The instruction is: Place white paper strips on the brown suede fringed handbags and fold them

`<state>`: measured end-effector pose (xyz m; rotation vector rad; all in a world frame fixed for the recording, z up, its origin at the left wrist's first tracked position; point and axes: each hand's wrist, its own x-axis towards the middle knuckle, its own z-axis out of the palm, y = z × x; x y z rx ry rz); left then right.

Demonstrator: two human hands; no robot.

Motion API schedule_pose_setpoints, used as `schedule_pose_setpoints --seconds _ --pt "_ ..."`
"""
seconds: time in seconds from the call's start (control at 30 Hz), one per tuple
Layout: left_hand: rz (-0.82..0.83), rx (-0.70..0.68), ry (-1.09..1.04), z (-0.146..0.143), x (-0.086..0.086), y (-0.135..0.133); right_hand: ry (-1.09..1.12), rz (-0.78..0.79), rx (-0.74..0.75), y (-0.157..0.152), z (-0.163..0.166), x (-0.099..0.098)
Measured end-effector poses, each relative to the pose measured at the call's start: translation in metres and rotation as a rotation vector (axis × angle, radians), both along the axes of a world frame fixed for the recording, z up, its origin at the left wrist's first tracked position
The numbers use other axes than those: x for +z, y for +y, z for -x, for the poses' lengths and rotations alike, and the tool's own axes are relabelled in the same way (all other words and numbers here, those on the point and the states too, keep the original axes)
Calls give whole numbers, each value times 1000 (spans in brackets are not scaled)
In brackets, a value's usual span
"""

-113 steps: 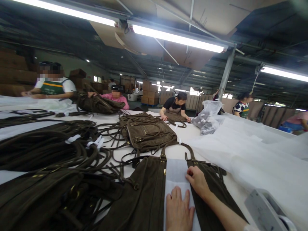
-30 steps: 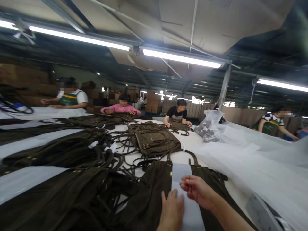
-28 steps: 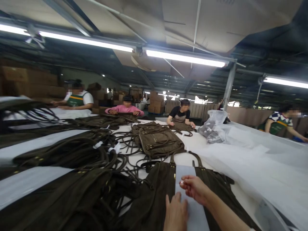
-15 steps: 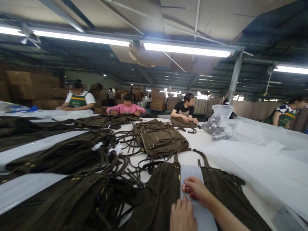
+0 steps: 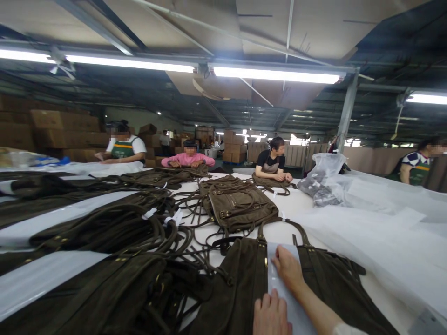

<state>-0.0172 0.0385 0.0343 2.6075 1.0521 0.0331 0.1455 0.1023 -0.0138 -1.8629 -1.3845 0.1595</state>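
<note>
A dark olive handbag (image 5: 240, 272) lies flat in front of me, its handles pointing away. Down its middle runs a whitish translucent plastic strip (image 5: 279, 284). My left hand (image 5: 271, 316) lies flat low on the strip and its left edge, fingers stretched forward and slightly apart. Just beyond it, my right hand (image 5: 289, 270) rests over the strip with its fingers curled inward. Whatever those fingers may hold is hidden. A small brass-coloured metal piece (image 5: 266, 262) shows on the bag just left of my right fingers.
More olive bags with plastic strips (image 5: 45, 279) pile up on the left, their straps tangled. Another bag (image 5: 240, 202) lies ahead. White plastic sheeting (image 5: 366, 237) covers the right side, with a clear bag of dark contents (image 5: 324, 181). Several co-workers sit across the table (image 5: 293, 204).
My right hand has shifted slightly up the strip, and its fingers are curled more out of sight. My left hand stays flat near the same place. The view has swung slightly left.
</note>
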Motion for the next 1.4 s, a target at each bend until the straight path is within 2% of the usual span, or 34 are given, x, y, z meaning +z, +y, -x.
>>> schedule_pose_setpoints --seconds 0.17,0.23,0.37,0.5,0.57,0.67,0.73,0.8,0.83,0.9,1.0,1.1,1.23,1.33,1.4 --pt "15 3 -11 2 0 -2 -21 75 164 -9 -8 7" --pt "-23 7 -40 3 0 -4 -36 72 169 -16 -5 11" --pt "-71 11 -92 4 -5 -7 -53 42 62 -23 14 26" --pt "-8 1 -97 11 -3 -11 -80 9 159 -46 45 50" --pt "-12 12 -127 25 11 -17 -71 -5 267 -70 62 62" --pt "-62 48 -283 63 48 -25 36 -34 386 -111 89 81" --pt "-108 179 -482 98 72 -26 78 -45 382 -130 111 92" --pt "-171 361 -663 134 84 -23 43 -29 317 -138 136 98" --pt "-188 443 -719 150 84 -21 19 -8 274 -138 149 99" --pt "-138 538 -758 177 73 -16 3 72 189 -131 176 97" --pt "53 526 -734 199 42 -13 61 217 110 -111 206 89" --pt "196 491 -806 202 20 -12 120 243 106 -95 218 85" --pt "377 427 -952 191 20 -14 146 166 99 -96 208 94" --pt "494 372 -958 178 27 -17 124 96 98 -111 195 104" --pt "615 312 -939 170 29 -19 131 76 124 -123 194 99"
